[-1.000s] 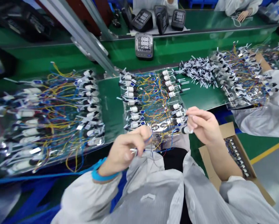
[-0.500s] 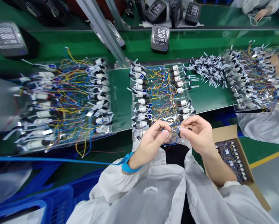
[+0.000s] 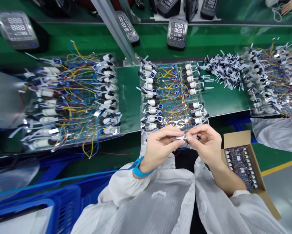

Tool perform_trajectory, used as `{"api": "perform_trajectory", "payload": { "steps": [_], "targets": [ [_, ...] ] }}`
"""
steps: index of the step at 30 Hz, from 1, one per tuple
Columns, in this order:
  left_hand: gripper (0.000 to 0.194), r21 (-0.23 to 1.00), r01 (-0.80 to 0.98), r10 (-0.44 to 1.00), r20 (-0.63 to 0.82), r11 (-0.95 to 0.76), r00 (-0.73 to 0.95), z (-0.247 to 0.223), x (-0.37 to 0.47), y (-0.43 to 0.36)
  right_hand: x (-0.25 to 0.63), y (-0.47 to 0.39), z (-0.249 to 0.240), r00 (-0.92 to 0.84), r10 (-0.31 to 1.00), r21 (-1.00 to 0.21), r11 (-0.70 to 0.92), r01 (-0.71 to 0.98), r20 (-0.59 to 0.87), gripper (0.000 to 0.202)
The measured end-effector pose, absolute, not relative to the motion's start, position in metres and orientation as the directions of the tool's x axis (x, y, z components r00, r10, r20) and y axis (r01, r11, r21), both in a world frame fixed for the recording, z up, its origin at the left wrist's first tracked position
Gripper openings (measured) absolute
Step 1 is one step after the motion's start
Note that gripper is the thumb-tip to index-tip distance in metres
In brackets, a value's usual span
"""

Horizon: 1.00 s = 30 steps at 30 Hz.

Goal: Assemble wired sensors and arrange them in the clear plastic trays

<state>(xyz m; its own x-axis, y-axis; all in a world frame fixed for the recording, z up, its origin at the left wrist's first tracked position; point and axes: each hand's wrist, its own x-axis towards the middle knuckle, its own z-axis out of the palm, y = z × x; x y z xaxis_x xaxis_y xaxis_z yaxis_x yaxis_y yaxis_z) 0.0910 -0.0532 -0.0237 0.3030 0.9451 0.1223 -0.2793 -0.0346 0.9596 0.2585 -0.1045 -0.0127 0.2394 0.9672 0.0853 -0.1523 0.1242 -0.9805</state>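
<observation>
My left hand (image 3: pixel 160 148), with a blue wrist strap (image 3: pixel 139 169), pinches a small white piece (image 3: pixel 181 137) between thumb and fingertips. My right hand (image 3: pixel 206 144) meets it there, its thumb and forefinger closed at the right end of the same piece. Thin blue wires (image 3: pixel 184 148) hang under the fingers, and something dark shows inside the right hand's curled fingers. Just beyond both hands lies a clear plastic tray (image 3: pixel 142 112) with rows of white cylindrical parts (image 3: pixel 152 102) with black ends, joined by coloured wires (image 3: pixel 175 109).
To the left is another tray of wired parts (image 3: pixel 84 97); a pile of black-and-white strips (image 3: pixel 225 70) lies right of centre. Monitors with lit digits (image 3: pixel 177 32) stand behind a metal post (image 3: pixel 114 31). A cardboard box (image 3: pixel 237 138) sits low right, blue crates (image 3: pixel 67 208) low left.
My hands have come together, and a small white piece now shows between the fingertips. The whole view has shifted slightly, with the bench appearing a little higher and further right.
</observation>
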Motion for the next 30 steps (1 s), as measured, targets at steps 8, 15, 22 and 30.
{"api": "perform_trajectory", "payload": {
  "steps": [8,15,22,30],
  "targets": [
    [0.018,0.965,-0.249,0.952,0.147,-0.078,0.268,-0.023,0.094,-0.052,0.258,-0.105,-0.017,0.262,0.964,-0.967,0.116,-0.229,0.054,0.019],
    [0.022,0.946,-0.119,0.909,0.322,-0.300,0.264,-0.023,0.091,-0.050,0.257,-0.105,-0.018,0.268,0.961,-0.966,0.126,-0.226,0.063,0.019],
    [0.026,0.853,0.051,0.816,0.476,-0.519,0.327,-0.022,0.086,-0.053,0.258,-0.106,-0.022,0.282,0.935,-0.966,0.245,-0.081,0.213,0.021],
    [0.020,0.842,-0.009,0.782,0.505,-0.540,0.365,-0.025,0.090,-0.042,0.269,-0.106,-0.023,0.187,0.957,-0.975,0.219,0.027,0.220,0.014]
  ]
}}
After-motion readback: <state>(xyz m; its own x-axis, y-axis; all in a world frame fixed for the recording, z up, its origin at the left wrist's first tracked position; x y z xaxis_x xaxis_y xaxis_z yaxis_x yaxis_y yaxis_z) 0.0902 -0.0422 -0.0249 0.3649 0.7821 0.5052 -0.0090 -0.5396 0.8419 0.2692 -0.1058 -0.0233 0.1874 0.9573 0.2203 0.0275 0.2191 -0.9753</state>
